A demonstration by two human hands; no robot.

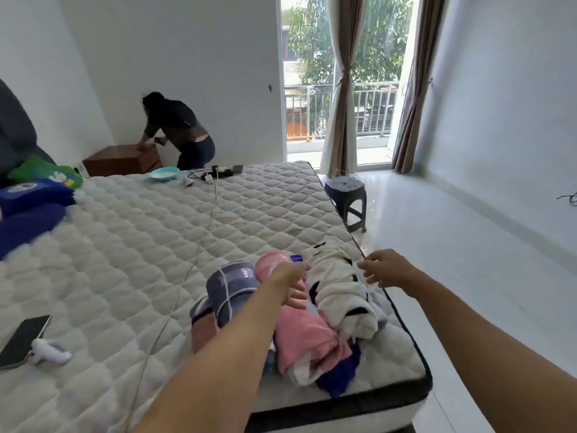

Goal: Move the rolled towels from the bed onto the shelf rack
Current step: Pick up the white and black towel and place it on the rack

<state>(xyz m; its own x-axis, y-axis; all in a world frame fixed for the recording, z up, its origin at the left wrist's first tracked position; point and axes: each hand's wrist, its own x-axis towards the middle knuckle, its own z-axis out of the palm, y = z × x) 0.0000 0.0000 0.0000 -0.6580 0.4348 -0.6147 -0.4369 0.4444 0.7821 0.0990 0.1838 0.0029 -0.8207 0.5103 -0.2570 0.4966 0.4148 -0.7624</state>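
Note:
Three rolled towels lie side by side near the bed's right front corner: a grey-blue checked towel point(229, 289), a pink towel point(303, 335) and a white towel with black marks point(340, 292). My left hand point(293, 284) rests on the far end of the pink towel, fingers curled against it; whether it grips is unclear. My right hand point(385, 268) hovers just right of the white towel at the mattress edge, fingers apart, holding nothing. No shelf rack is in view.
The quilted white mattress point(131, 245) carries a phone point(23, 340) with a white charger, a long cable, a teal bowl point(164, 174) and a power strip. Blue and green pillows lie at left. A dark plastic stool point(346, 198) stands on the floor. A person bends over a wooden nightstand point(123, 159).

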